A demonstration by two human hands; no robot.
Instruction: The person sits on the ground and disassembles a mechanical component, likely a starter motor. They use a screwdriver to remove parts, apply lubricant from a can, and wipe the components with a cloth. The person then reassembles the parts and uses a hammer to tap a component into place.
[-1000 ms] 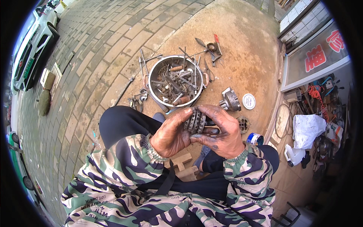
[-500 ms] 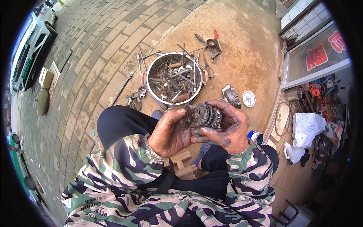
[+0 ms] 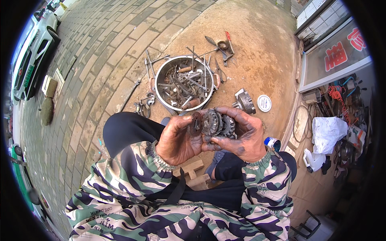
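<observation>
Turning from edge-on a second earlier, the gears (image 3: 213, 123) showed a face, grasped by the right hand (image 3: 247, 135) between the knees (image 3: 124, 129); the left hand (image 3: 175, 138) pinched a dark ring (image 3: 196, 123) just beside them, so the pieces seemed handled apart. Beyond lay the tub (image 3: 157, 83) of tools (image 3: 187, 83).
</observation>
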